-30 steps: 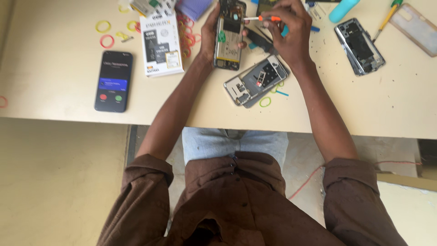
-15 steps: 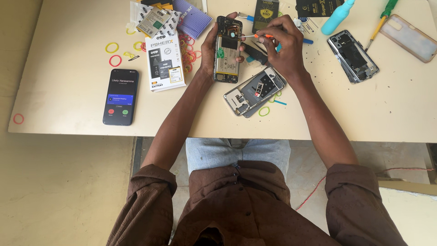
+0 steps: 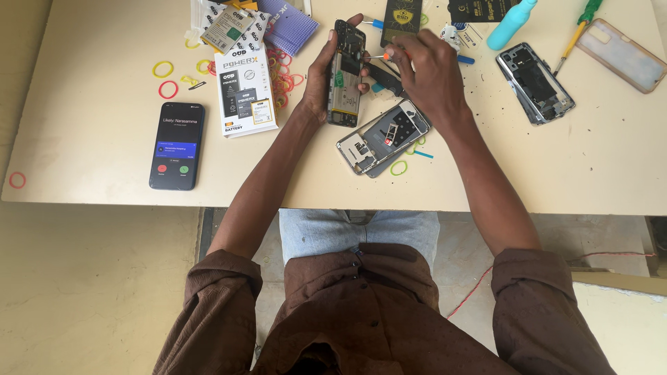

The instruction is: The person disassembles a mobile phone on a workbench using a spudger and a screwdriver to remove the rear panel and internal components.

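My left hand grips an opened phone body, its circuit board and battery bay facing up, held above the cream table. A small screwdriver with an orange collar is pinched in my right hand, and its tip touches the upper part of the phone body. Just below both hands, a grey phone frame lies on the table with a dark cover beneath it.
A black phone with a lit call screen lies at the left. Battery boxes, coloured rubber bands, another opened phone, a clear case, a teal bottle and a green-handled tool are spread across the table.
The view has shifted so the table sits lower in frame. My hands stay together on the phone body, with the screwdriver tip still at its upper part.
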